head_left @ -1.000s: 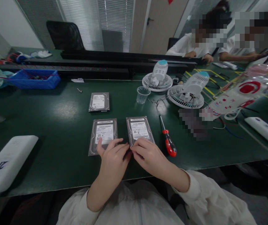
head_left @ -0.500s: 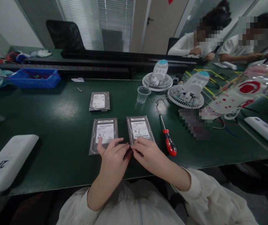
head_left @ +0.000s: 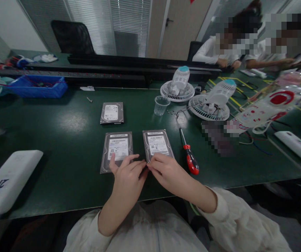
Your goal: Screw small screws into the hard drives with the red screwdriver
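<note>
My left hand (head_left: 129, 175) has its thumb and index finger drawn together at the lower left corner of the right hard drive (head_left: 158, 144), its other fingers raised. Facing it, my right hand (head_left: 166, 173) is closed in a pinch at the same corner, over the drive's lower edge. The fingertips of both meet there, and whatever lies between them is hidden or too small to name. Partly under my left hand's raised fingers is the left hard drive (head_left: 117, 145). A third hard drive (head_left: 112, 112) lies farther back. Right of my right hand rests a red and black screwdriver (head_left: 191, 161).
A clear plastic cup (head_left: 161, 106) stands behind the drives, with small screws (head_left: 171, 112) beside it. Two white fan parts (head_left: 178, 89) lie back right. A blue bin (head_left: 38, 87) and a white power bank (head_left: 12, 182) are leftward. Two people sit across the table.
Both hands stay nearly still, fingertips together at the right drive's corner. The view has shifted very slightly. The people across the table have moved a little.
</note>
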Demonstrator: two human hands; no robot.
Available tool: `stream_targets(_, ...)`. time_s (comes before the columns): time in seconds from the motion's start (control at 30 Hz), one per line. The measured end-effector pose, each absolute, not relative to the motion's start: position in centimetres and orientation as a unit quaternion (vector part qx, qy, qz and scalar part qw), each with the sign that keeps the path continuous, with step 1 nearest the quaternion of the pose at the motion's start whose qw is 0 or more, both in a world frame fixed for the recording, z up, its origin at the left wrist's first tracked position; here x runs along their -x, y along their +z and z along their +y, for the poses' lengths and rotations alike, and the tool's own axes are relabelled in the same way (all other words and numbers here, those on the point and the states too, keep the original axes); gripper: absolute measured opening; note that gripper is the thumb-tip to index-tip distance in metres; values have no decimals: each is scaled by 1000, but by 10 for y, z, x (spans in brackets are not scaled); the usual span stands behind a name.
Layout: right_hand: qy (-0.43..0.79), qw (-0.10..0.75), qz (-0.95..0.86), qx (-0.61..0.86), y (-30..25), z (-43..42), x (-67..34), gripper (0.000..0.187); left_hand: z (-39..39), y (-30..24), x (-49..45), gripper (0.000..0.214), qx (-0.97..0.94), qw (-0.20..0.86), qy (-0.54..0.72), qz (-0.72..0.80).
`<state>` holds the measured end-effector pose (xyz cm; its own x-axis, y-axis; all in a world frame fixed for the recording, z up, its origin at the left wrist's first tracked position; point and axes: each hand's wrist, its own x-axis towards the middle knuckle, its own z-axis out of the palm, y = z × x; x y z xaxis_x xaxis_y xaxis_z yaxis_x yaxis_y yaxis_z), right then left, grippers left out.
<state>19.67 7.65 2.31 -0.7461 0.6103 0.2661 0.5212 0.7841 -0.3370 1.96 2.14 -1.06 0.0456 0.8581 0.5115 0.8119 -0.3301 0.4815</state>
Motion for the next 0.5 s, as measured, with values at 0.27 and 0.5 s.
stream_targets(0.27,163,220,-906,323,20,75,-198,16,22,-10,-19,23,-723,38,376,578)
stream_targets(0.5,152,318,-869,348,44,72,-225,9,22,-5,-19,13,-720,32,399,567)
